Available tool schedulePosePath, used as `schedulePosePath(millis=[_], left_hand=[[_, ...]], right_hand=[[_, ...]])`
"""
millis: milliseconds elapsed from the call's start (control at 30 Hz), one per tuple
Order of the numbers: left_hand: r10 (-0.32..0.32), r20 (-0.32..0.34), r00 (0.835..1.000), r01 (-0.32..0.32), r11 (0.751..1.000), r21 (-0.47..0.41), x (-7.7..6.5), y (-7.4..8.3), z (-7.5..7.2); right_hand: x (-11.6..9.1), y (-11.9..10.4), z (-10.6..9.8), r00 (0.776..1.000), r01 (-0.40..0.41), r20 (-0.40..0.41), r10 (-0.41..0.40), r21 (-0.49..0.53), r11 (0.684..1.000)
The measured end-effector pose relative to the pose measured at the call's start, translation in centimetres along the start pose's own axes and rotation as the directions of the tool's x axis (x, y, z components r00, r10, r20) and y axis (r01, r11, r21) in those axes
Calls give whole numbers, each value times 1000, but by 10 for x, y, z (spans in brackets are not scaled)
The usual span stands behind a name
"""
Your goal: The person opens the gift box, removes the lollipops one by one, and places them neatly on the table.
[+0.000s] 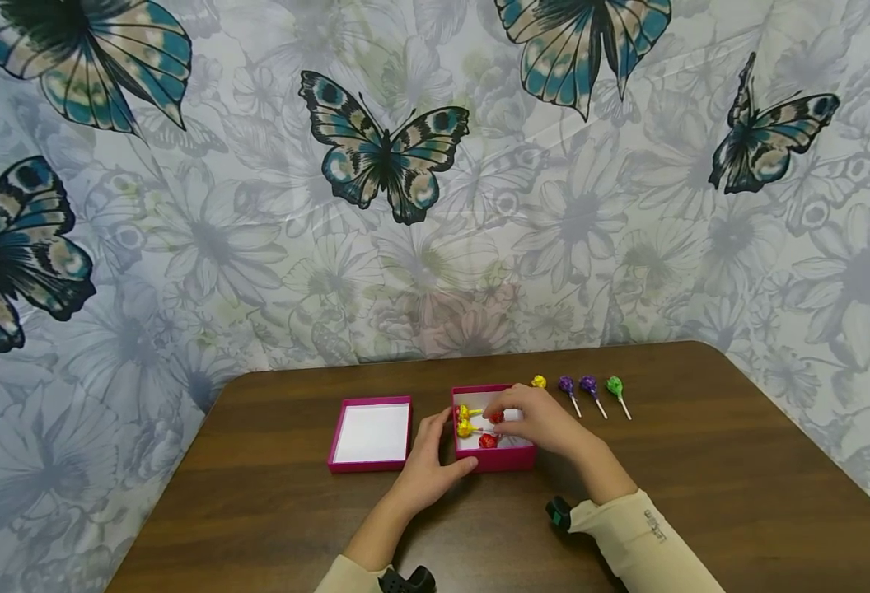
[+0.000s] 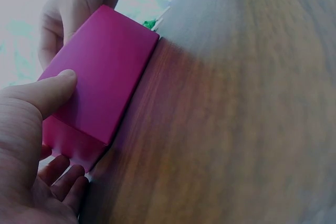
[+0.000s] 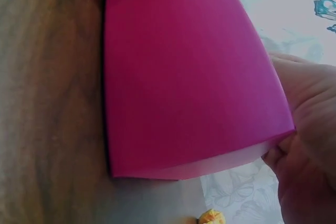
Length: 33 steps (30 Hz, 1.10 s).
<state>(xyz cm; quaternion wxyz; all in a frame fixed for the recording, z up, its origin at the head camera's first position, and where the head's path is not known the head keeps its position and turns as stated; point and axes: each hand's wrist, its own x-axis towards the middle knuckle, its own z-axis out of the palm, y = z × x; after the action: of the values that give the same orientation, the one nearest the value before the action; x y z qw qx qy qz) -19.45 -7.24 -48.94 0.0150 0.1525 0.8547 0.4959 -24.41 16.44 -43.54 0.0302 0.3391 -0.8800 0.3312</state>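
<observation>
A pink box (image 1: pixel 494 461) with a white inside stands on the table. My left hand (image 1: pixel 427 469) holds its near left corner, thumb on the front wall and fingers along the left side; the left wrist view shows the thumb (image 2: pixel 60 88) pressed flat. My right hand (image 1: pixel 535 416) reaches over the right wall into the box and pinches a red lollipop (image 1: pixel 497 417); its stick is hard to make out. Yellow lollipops (image 1: pixel 465 428) lie at the box's left, and another red lollipop (image 1: pixel 488 441) near the front wall. The right wrist view shows mainly the box's outer wall (image 3: pixel 184 77).
Left of the box lies a pink-rimmed lid (image 1: pixel 371 434), white side up. Behind and to the right, a yellow lollipop (image 1: pixel 539 381), two purple lollipops (image 1: pixel 588 385) and a green lollipop (image 1: pixel 615 385) form a row. A butterfly-print cloth (image 1: pixel 435 272) hangs behind the wooden table (image 1: pixel 702 461).
</observation>
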Motion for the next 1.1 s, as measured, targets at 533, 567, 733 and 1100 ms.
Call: schedulePosePath(millis=[533, 567, 733, 1100], left_hand=[[22, -1, 1000, -22, 1000, -10, 0, 1, 0], [21, -2, 1000, -21, 1000, -7, 0, 1, 0], [37, -11, 999, -37, 999, -4, 0, 2, 0], [11, -8, 1000, -11, 1000, -12, -2, 1, -1]], right_hand=[[15, -4, 4, 979, 67, 198, -49, -86, 994], [15, -4, 4, 978, 69, 202, -47, -105, 992], [18, -3, 6, 975, 41, 221, -3, -169, 985], [18, -8, 8, 973, 21, 231, 21, -175, 984]])
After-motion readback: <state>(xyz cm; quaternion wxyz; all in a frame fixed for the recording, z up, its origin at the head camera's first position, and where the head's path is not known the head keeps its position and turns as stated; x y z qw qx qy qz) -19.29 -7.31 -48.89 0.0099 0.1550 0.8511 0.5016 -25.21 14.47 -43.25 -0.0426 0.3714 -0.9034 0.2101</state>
